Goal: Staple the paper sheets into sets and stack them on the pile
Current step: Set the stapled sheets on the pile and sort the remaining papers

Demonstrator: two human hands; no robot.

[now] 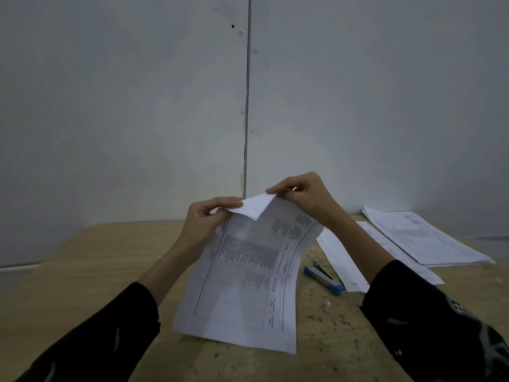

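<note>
Both your hands' fingers (231, 201) pinch the sheets (248, 277) at the top; stapler (323, 276) lies below your right hand (305, 195), nearer it.

1. A plain, makeshift office or clerical work corner is suggested rather than a home or a shop.
2. A bare wooden table (82, 271) is seen, its top pale, scuffed and pitted on the right side.
3. The table is set against a grey panelled wall (124, 106), where a vertical seam (247, 106) and exposed screw heads are left unfinished.
4. Printed forms with ruled tables are found here: a pile of sheets (424, 238) is laid at the right, and one set of sheets (248, 277) is held up.
5. A blue stapler (323, 275) is laid on the table beside the papers.
6. The light is dim; no furnishings beyond these can be made out.
</note>
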